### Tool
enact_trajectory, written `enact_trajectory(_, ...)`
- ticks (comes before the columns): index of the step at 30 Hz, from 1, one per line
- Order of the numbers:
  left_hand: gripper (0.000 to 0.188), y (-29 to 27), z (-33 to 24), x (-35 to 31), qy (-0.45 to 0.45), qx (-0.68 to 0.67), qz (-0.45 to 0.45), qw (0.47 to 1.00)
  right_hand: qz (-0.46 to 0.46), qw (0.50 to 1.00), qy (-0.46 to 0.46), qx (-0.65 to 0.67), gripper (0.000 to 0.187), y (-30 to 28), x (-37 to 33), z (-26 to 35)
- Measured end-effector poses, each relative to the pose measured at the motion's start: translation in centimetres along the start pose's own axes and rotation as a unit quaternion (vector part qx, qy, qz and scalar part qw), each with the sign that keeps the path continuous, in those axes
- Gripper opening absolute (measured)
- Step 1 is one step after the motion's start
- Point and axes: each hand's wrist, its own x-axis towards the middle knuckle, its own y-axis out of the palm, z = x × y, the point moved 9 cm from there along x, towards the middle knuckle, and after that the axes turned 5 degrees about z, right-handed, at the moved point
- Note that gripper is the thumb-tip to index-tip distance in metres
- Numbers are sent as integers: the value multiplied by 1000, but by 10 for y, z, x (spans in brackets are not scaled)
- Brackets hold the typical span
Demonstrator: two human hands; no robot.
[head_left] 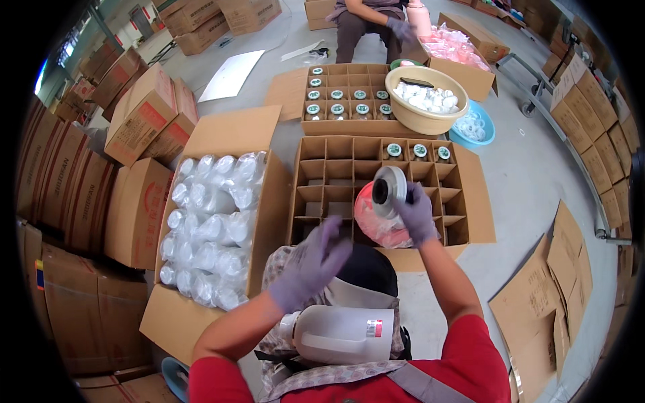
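Observation:
My right hand [418, 213], in a grey-purple glove, grips a round grey-white lid with a black centre [390, 191]. The lid is held up over a red-pink round bowl-like thing [378, 225], which rests on the near edge of the divided carton [310, 178]. My left hand [311, 262], gloved too, hovers over my lap with its fingers apart and nothing seen in them; it is a little blurred. A white jug with a handle [346, 334] lies on its side across my lap, below both hands.
On the left stands an open carton [269, 201] of plastic-wrapped white bottles [213, 228]. Ahead, another divided carton [349, 127] holds several green-and-white-topped items. A beige basin [396, 111] of small white parts and a blue basin [487, 134] sit beyond. A person [369, 20] sits opposite; flattened cardboard [537, 302] lies right.

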Motion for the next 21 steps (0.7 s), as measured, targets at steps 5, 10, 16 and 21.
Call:
enact_trajectory(5,52,52,2,45,-121,-314,18,941,81,910,-373,-162,62,15,-124,148)
enact_trajectory(10,67,43,-80,17,127,-113,-29,985,162,956,-230,90,110,10,-126,150)
enact_trajectory(16,62,13,-131,-40,343,138,47,928,130,885,104,435,113,-22,-155,89)
enact_trajectory(21,45,32,-84,-117,66,59,244,966,178,973,-25,143,130,-36,-247,52)
